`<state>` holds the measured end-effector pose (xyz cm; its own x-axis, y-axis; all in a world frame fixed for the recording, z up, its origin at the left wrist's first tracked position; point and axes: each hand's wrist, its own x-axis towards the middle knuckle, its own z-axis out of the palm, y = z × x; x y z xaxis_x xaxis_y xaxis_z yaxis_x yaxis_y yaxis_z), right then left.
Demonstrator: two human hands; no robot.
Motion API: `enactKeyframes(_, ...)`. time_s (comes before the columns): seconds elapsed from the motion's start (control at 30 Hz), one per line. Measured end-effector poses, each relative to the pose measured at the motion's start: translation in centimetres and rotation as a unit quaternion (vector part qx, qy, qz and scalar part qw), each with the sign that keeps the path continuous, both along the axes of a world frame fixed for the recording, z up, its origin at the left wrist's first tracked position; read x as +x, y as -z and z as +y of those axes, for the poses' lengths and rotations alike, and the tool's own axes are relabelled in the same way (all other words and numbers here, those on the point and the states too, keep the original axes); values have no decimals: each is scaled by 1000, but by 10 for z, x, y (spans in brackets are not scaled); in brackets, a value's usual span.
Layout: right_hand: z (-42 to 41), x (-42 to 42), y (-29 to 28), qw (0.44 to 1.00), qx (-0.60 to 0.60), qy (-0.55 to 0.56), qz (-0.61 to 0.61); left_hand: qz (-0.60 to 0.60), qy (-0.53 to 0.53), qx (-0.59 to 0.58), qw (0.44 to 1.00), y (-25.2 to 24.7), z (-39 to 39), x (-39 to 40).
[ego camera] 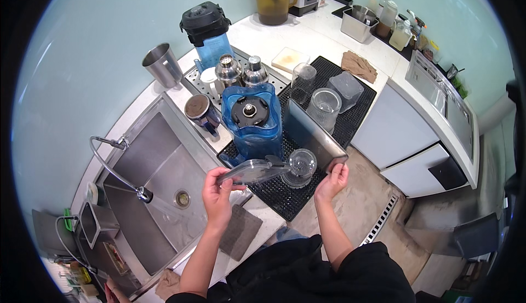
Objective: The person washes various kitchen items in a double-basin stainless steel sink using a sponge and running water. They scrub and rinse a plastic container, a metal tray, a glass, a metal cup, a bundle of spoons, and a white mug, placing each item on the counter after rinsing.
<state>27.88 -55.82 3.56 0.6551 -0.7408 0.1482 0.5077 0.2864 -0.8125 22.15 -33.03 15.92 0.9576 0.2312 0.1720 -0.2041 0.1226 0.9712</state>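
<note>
In my left hand (218, 199) is a clear plastic lid (257, 171), tilted over the near end of a black perforated drip mat (283, 202). My right hand (332, 183) grips the lower corner of a flat rectangular metal tray or lid (314, 141), which stands on edge over the mat. Between the two hands an overturned clear container (302, 167) rests on the mat. A blue blender jug (252, 138) with a black blade base faces up just beyond the plastic lid. Ribbed (325, 106) and square (347, 91) clear containers stand behind the metal piece.
A steel sink (164, 188) with a running hose tap (144, 194) lies left. Cocktail shakers (228, 71), a metal pitcher (162, 65) and a lidded blender jug (211, 40) stand beyond. A brown cloth (359, 65) lies at the far right. Another person's hand (113, 288) shows lower left.
</note>
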Motion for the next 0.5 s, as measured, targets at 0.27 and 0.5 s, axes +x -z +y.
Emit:
enactKeyframes(0.27, -9, -13, 11, 988, -61, -135, 45, -2, 29, 28, 999, -8, -11, 4)
enactKeyframes(0.5, -20, -13, -20, 934, -347, 11, 84, -10, 49, 5, 999, -19, -21, 7)
